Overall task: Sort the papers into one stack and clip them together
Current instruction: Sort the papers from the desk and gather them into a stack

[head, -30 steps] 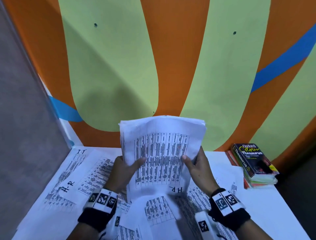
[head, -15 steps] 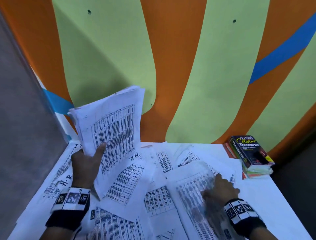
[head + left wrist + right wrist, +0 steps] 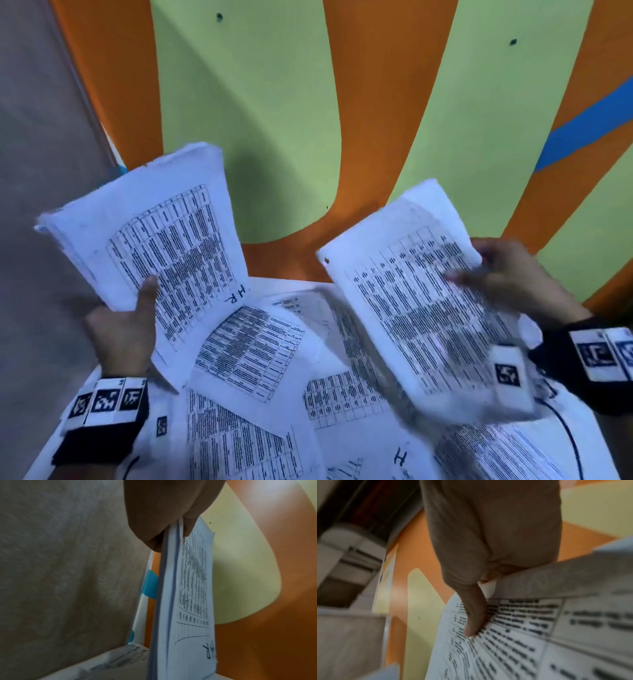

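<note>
At the left of the frame the left hand [image 3: 125,329] gripped a stack of papers [image 3: 150,240], thumb pressed on the printed face, raised above the table [image 3: 44,455]. At the right the right hand [image 3: 507,274] pinched a single sheet [image 3: 404,291], also lifted and blurred. More loose sheets [image 3: 253,356] lay scattered across the lower middle, overlapping.
</note>
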